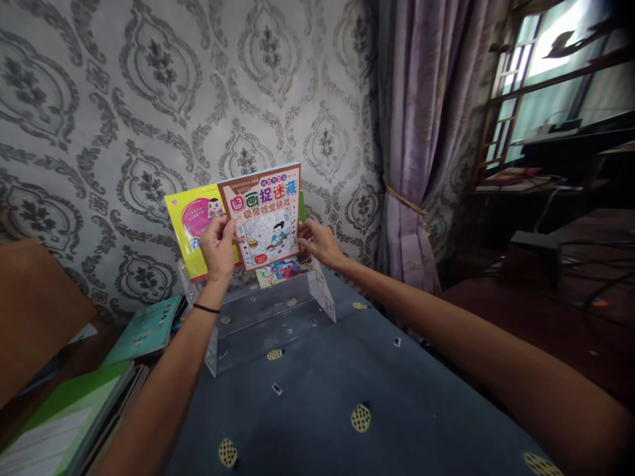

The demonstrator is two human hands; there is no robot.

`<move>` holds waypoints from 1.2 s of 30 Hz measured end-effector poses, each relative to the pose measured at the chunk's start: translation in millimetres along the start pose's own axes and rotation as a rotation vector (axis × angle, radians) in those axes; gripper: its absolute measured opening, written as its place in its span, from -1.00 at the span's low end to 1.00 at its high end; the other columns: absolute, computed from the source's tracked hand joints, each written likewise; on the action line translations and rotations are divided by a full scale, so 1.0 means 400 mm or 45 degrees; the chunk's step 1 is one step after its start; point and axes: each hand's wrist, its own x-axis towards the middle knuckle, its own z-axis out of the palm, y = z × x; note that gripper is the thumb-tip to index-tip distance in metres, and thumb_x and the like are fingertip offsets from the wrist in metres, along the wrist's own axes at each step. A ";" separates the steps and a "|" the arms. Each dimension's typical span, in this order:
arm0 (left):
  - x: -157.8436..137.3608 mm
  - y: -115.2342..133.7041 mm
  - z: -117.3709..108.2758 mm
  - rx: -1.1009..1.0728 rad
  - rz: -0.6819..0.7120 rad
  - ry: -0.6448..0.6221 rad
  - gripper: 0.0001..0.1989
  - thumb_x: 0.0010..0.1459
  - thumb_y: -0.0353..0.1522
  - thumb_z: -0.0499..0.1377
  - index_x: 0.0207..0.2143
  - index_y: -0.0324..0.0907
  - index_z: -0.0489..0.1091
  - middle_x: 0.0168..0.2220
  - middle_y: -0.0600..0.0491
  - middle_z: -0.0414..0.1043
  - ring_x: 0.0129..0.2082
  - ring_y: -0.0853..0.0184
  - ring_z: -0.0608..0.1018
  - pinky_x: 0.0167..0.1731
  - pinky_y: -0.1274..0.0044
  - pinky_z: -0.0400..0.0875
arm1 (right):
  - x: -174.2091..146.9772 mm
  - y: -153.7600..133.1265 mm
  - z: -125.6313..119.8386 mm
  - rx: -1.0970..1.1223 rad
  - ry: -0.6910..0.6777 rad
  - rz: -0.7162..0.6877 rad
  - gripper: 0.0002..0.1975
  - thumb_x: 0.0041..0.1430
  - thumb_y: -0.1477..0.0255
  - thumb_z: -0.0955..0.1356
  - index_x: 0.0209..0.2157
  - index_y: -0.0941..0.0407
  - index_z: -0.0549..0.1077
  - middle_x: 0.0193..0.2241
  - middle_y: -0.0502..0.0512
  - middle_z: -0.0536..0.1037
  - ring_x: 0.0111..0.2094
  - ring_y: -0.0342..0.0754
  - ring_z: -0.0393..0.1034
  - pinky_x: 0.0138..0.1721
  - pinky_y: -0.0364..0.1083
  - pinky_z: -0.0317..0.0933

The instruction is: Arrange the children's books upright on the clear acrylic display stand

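Both my hands hold a brown-bordered children's picture book [270, 221], its illustrated cover toward me. My left hand [219, 250] pinches its left edge, with a black band round the wrist. At the opposite edge, my right hand [320, 243] grips the book with bent fingers. Behind it on the left leans a yellow book [186, 225] with a pink circle. A colourful cover [282, 272] and a bit of green show below and behind on the right. These stand at a clear acrylic rack [322, 294], whose lower tiers are see-through.
The rack stands on a dark blue cloth [317, 390] with pineapple prints, against a patterned wall [268, 59]. More books [143, 330] and a brown cardboard piece [40, 311] lie left. A purple curtain [421, 132] hangs right, near a dark cluttered table [546, 264].
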 end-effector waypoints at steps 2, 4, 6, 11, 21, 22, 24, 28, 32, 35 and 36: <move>0.000 -0.002 0.001 -0.011 0.012 -0.012 -0.76 0.14 -0.21 0.22 -0.46 -0.16 0.32 -0.56 0.21 0.23 -0.58 0.48 0.36 -0.51 0.63 0.49 | -0.002 0.005 0.000 0.001 0.004 0.006 -0.85 0.00 0.51 0.39 -0.32 0.10 0.42 -0.43 0.01 0.56 -0.38 -0.04 0.45 -0.28 -0.08 0.29; 0.001 -0.004 0.001 -0.013 0.009 -0.017 -0.75 0.13 -0.19 0.22 -0.46 -0.15 0.32 -0.56 0.21 0.22 -0.58 0.48 0.37 -0.51 0.63 0.48 | -0.005 0.008 0.000 0.007 -0.005 0.006 -0.86 0.01 0.46 0.41 -0.33 0.09 0.41 -0.43 0.02 0.55 -0.38 -0.03 0.44 -0.29 -0.07 0.30; 0.004 -0.005 0.001 -0.011 -0.003 -0.019 -0.74 0.13 -0.17 0.23 -0.44 -0.15 0.34 -0.56 0.21 0.23 -0.57 0.48 0.37 -0.50 0.63 0.48 | -0.006 0.009 0.001 0.014 -0.025 0.002 -0.82 0.00 0.40 0.45 -0.34 0.08 0.40 -0.43 0.02 0.55 -0.40 -0.03 0.43 -0.32 -0.08 0.30; 0.013 -0.006 -0.007 -0.048 0.045 -0.097 -0.77 0.09 -0.18 0.24 -0.41 -0.15 0.37 -0.54 0.19 0.30 -0.58 0.46 0.39 -0.54 0.62 0.42 | -0.009 0.013 0.004 0.008 -0.034 0.016 -0.78 0.00 0.34 0.48 -0.40 0.08 0.37 -0.47 -0.01 0.50 -0.45 -0.08 0.36 -0.38 -0.11 0.27; -0.008 -0.097 -0.074 0.090 -0.185 -0.641 -0.58 -0.14 -0.15 0.39 -0.24 -0.19 0.53 -0.31 0.00 0.60 -0.35 0.24 0.57 -0.29 0.44 0.50 | -0.022 0.030 0.019 -0.018 0.007 -0.055 -0.72 0.11 0.22 0.44 -0.38 0.06 0.31 -0.43 0.03 0.47 -0.39 -0.04 0.33 -0.35 -0.09 0.22; -0.013 -0.108 -0.076 0.073 -0.219 -0.687 -0.56 -0.15 -0.15 0.39 -0.22 -0.20 0.53 -0.30 -0.02 0.61 -0.32 0.21 0.59 -0.27 0.42 0.51 | -0.024 0.033 0.019 -0.027 -0.003 -0.068 -0.72 0.12 0.21 0.43 -0.38 0.06 0.31 -0.42 0.03 0.47 -0.38 -0.03 0.33 -0.34 -0.09 0.22; -0.023 -0.128 -0.078 0.085 -0.266 -0.764 -0.58 -0.16 -0.17 0.41 -0.24 -0.19 0.54 -0.32 -0.03 0.62 -0.32 0.17 0.62 -0.28 0.39 0.53 | -0.028 0.039 0.017 -0.041 -0.027 -0.097 -0.74 0.16 0.21 0.40 -0.35 0.06 0.30 -0.40 0.04 0.46 -0.37 -0.01 0.33 -0.34 -0.08 0.23; -0.051 -0.165 -0.083 0.157 -0.243 -0.745 -0.71 -0.17 -0.23 0.44 -0.38 -0.14 0.54 -0.43 0.02 0.60 -0.41 0.18 0.62 -0.41 0.42 0.54 | -0.037 0.043 0.012 -0.082 -0.064 -0.150 -0.81 0.20 0.27 0.36 -0.30 0.04 0.28 -0.37 0.07 0.43 -0.34 0.03 0.32 -0.31 -0.04 0.24; -0.075 -0.187 -0.087 0.138 -0.349 -0.750 -0.71 -0.13 -0.20 0.43 -0.37 -0.16 0.55 -0.47 0.01 0.59 -0.54 0.21 0.60 -0.56 0.46 0.49 | -0.038 0.035 0.008 -0.108 -0.077 -0.163 -0.84 0.18 0.33 0.35 -0.30 0.04 0.25 -0.37 0.06 0.41 -0.33 0.03 0.31 -0.28 -0.04 0.22; -0.081 -0.192 -0.086 0.150 -0.515 -0.799 -0.69 -0.08 -0.19 0.40 -0.33 -0.19 0.56 -0.45 -0.04 0.61 -0.56 0.18 0.61 -0.59 0.44 0.49 | -0.036 0.028 0.008 -0.093 -0.088 -0.176 -0.83 0.19 0.33 0.35 -0.29 0.04 0.25 -0.37 0.04 0.40 -0.33 0.00 0.31 -0.27 -0.05 0.22; -0.081 -0.192 -0.085 0.153 -0.550 -0.801 -0.70 -0.08 -0.19 0.40 -0.33 -0.20 0.56 -0.45 -0.05 0.61 -0.55 0.17 0.62 -0.59 0.43 0.50 | -0.036 0.026 0.008 -0.085 -0.088 -0.176 -0.83 0.19 0.34 0.35 -0.29 0.04 0.25 -0.37 0.03 0.40 -0.33 0.00 0.31 -0.28 -0.06 0.22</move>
